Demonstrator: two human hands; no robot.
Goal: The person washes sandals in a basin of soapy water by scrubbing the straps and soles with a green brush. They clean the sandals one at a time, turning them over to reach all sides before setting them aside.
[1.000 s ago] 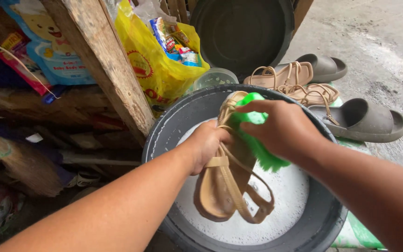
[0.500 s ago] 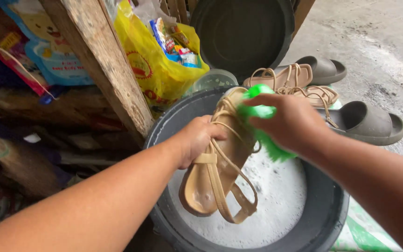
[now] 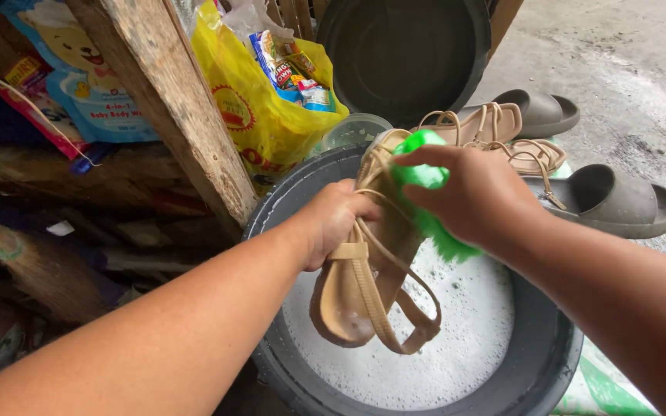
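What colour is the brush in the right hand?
Bright green brush, gripped by the right hand; head view.

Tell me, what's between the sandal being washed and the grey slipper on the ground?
In the head view, the right hand with its green brush and the other tan sandal lie between the held sandal and grey slipper.

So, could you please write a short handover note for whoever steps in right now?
Left hand: grips the tan sandal by its straps, held tilted over the basin.
Right hand: holds the green brush against the sandal's upper end.
Basin: dark, round, holding white sudsy water.
Beside it on the concrete: another tan sandal and two grey slides.
Done: the sandal looks wet and is under the brush.
Left: the sandal in hand is not yet set down; the other footwear lies outside the basin, and whether it is washed cannot be told.
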